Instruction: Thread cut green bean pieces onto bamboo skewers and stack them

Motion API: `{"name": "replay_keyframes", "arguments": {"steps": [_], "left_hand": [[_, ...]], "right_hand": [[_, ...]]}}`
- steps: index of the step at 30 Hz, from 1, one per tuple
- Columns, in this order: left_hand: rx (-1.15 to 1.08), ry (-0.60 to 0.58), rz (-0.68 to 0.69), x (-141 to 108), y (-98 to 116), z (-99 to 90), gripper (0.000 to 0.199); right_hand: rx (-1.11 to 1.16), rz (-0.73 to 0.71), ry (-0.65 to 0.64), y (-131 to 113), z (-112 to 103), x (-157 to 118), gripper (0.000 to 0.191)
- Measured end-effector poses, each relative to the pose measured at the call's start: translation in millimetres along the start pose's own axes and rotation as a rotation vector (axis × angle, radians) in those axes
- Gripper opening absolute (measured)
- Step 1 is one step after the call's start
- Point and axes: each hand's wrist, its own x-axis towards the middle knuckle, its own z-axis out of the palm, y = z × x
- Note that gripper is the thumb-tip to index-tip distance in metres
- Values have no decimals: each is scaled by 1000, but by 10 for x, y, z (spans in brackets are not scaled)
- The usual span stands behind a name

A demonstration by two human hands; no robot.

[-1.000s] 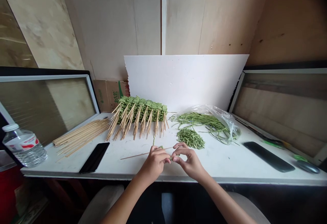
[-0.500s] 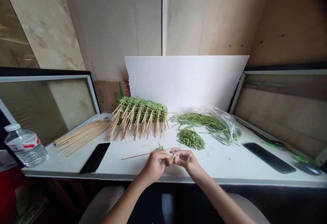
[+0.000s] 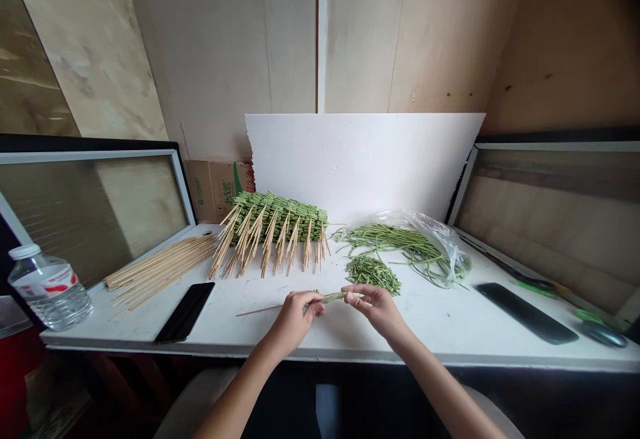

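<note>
Just above the front part of the table, my left hand [image 3: 295, 315] is closed around a thin wooden skewer [image 3: 257, 310], whose bare end sticks out to the left. Pale green bean pieces [image 3: 331, 297] span the gap between my hands. My right hand [image 3: 373, 305] pinches their right end between thumb and fingers. How the pieces sit on the skewer is partly hidden by my fingers. Close beyond my right hand lies a heap of short-cut green beans [image 3: 373, 274]. Behind it, long green beans [image 3: 400, 242] spill from a clear plastic bag [image 3: 453, 245].
Stacked bean skewers [image 3: 280, 215] stand at the back, sticks forward. Loose skewers [image 3: 165, 262] lie left, near a black phone [image 3: 185, 312] and a water bottle [image 3: 50, 289]. A dark flat object [image 3: 525, 312] and a mouse [image 3: 604, 333] lie right. A white board [image 3: 370, 165] stands behind.
My hands have moved apart, the right one shifting right and the left one left. The bean pieces between them now show as a longer stretch.
</note>
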Motion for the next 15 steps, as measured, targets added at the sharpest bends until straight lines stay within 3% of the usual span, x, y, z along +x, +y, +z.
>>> {"name": "replay_keyframes", "arguments": {"steps": [5, 15], "left_hand": [[26, 32, 50, 0, -27, 21, 26], [153, 65, 87, -5, 3, -14, 22]], "right_hand": [[-194, -127, 62, -29, -64, -13, 38], [-142, -186, -40, -114, -104, -44, 36]]}}
